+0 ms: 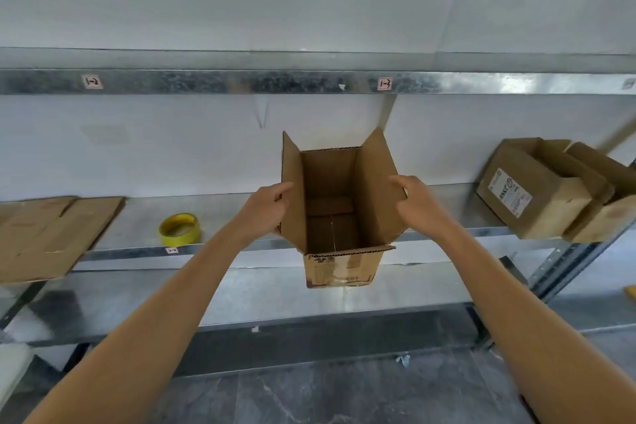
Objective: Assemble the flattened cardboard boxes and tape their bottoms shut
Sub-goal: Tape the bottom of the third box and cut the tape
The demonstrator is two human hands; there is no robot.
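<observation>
An assembled cardboard box [339,262] is held upright in the air in front of the metal shelf [137,217], its top flaps open and its inside bottom flaps closed. My left hand [265,206] grips the left side flap, thumb inside the edge. My right hand [418,200] grips the right side flap the same way. A yellow roll of tape [179,229] lies on the shelf to the left of the box. Flattened cardboard boxes [51,234] lie stacked at the shelf's far left.
Two assembled boxes [537,189] lie tipped on their sides at the right end of the shelf. An upper shelf rail [241,81] with small labels runs across above. A lower shelf level [268,296] and a dark stone floor [344,396] are below.
</observation>
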